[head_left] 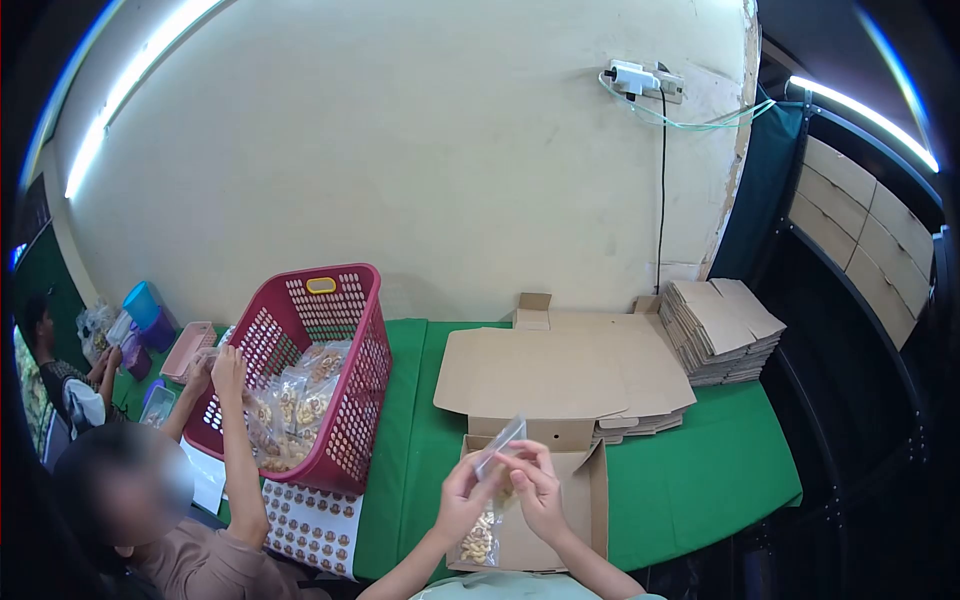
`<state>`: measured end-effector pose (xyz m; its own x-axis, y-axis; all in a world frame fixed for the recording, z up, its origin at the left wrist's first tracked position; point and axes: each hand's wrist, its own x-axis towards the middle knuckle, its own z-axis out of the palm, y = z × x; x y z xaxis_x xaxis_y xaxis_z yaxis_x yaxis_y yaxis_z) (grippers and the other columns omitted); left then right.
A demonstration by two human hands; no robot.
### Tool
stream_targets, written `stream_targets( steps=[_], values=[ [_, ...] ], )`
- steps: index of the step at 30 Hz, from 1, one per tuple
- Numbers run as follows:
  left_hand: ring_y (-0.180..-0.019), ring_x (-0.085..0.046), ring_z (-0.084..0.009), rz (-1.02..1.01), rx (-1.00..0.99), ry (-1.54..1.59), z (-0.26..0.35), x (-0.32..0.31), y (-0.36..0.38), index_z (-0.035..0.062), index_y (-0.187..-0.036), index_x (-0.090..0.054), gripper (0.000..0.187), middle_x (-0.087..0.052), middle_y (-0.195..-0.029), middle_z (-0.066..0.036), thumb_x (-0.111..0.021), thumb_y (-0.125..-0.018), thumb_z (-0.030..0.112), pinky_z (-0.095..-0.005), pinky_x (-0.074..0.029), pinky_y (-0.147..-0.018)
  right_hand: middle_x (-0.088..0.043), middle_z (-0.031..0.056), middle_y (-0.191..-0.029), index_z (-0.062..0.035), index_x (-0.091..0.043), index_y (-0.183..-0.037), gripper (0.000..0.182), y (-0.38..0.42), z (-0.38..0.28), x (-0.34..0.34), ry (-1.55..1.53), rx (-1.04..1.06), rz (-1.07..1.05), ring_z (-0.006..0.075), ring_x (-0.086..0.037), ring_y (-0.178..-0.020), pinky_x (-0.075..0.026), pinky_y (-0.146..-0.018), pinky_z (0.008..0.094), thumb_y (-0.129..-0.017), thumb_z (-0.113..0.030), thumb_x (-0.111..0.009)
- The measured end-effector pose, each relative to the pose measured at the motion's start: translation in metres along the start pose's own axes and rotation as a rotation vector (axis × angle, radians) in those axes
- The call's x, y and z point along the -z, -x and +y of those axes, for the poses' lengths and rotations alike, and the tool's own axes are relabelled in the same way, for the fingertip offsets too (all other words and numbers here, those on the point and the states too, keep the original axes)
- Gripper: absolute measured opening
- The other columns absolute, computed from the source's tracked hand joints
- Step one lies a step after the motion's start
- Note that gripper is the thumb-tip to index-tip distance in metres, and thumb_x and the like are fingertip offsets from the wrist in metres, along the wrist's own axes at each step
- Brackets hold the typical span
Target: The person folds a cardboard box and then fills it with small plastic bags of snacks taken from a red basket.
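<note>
Both my hands are over an open cardboard box at the table's front edge. My left hand and my right hand are closed on the upper part of a clear plastic bag, their fingertips close together. Pale, nut-like pieces show behind and between the fingers. Below my left hand, another clear bag of pale pieces lies at the box's left side. Whether it is separate from the held bag is partly hidden by my hand.
Flat cardboard boxes lie behind the open box, with a folded stack at right. A maroon basket holds filled bags. A sticker sheet lies below it. A co-worker reaches beside the basket; another person stands far left.
</note>
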<state>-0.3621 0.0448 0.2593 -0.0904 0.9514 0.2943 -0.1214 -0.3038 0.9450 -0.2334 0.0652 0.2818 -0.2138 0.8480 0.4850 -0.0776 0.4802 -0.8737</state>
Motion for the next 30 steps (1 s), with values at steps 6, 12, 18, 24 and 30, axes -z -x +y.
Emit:
stream_targets(
  steps=[6, 12, 18, 24, 30],
  values=[
    [-0.081, -0.057, -0.0090, 0.101, 0.098, 0.096, 0.017, 0.009, 0.001, -0.0005, -0.095, -0.059, 0.014, -0.062, -0.089, -0.004, -0.055, -0.085, 0.009, -0.0229, -0.045, -0.075, -0.054, 0.0052, -0.092, -0.0001, -0.061, -0.093, 0.018, -0.015, -0.004, 0.008, -0.147, -0.200, 0.073, 0.0108, -0.050, -0.080, -0.038, -0.068, 0.0226, -0.078, -0.009, -0.064],
    [-0.075, -0.058, -0.0087, 0.093, 0.149, 0.003, 0.017, 0.012, -0.003, -0.0019, -0.088, -0.062, 0.017, -0.063, -0.077, -0.004, -0.062, -0.081, 0.013, -0.0207, -0.046, -0.067, -0.060, 0.0049, -0.082, 0.0000, -0.064, -0.083, 0.010, -0.007, -0.001, 0.003, -0.238, -0.229, -0.029, 0.0100, -0.055, -0.075, -0.042, -0.066, 0.0218, -0.076, -0.006, -0.066],
    [-0.073, -0.058, -0.0090, 0.082, -0.114, -0.354, 0.040, 0.020, -0.010, -0.0018, -0.082, -0.063, 0.009, -0.063, -0.080, -0.005, -0.063, -0.078, 0.007, -0.0215, -0.047, -0.066, -0.061, 0.0051, -0.078, -0.0013, -0.066, -0.080, 0.006, -0.009, 0.000, 0.007, -0.144, -0.148, 0.028, 0.0106, -0.055, -0.074, -0.042, -0.066, 0.0227, -0.074, -0.005, -0.066],
    [-0.077, -0.060, -0.0154, 0.114, -0.107, -0.415, 0.034, 0.026, -0.006, -0.0001, -0.082, -0.064, 0.013, -0.063, -0.081, -0.008, -0.066, -0.076, 0.011, -0.0261, -0.047, -0.070, -0.061, 0.0049, -0.077, -0.0015, -0.066, -0.078, 0.007, -0.005, 0.001, 0.012, -0.081, -0.141, 0.058, 0.0103, -0.055, -0.072, -0.042, -0.066, 0.0227, -0.073, -0.007, -0.067],
    [-0.082, -0.060, -0.0195, 0.108, -0.154, -0.527, 0.037, 0.027, -0.005, 0.0015, -0.083, -0.065, 0.012, -0.063, -0.084, -0.009, -0.064, -0.077, 0.012, -0.0286, -0.047, -0.072, -0.060, 0.0042, -0.076, -0.0011, -0.065, -0.078, 0.006, 0.001, 0.012, 0.018, -0.067, -0.137, 0.099, 0.0096, -0.053, -0.071, -0.041, -0.066, 0.0223, -0.073, -0.005, -0.066]
  ],
)
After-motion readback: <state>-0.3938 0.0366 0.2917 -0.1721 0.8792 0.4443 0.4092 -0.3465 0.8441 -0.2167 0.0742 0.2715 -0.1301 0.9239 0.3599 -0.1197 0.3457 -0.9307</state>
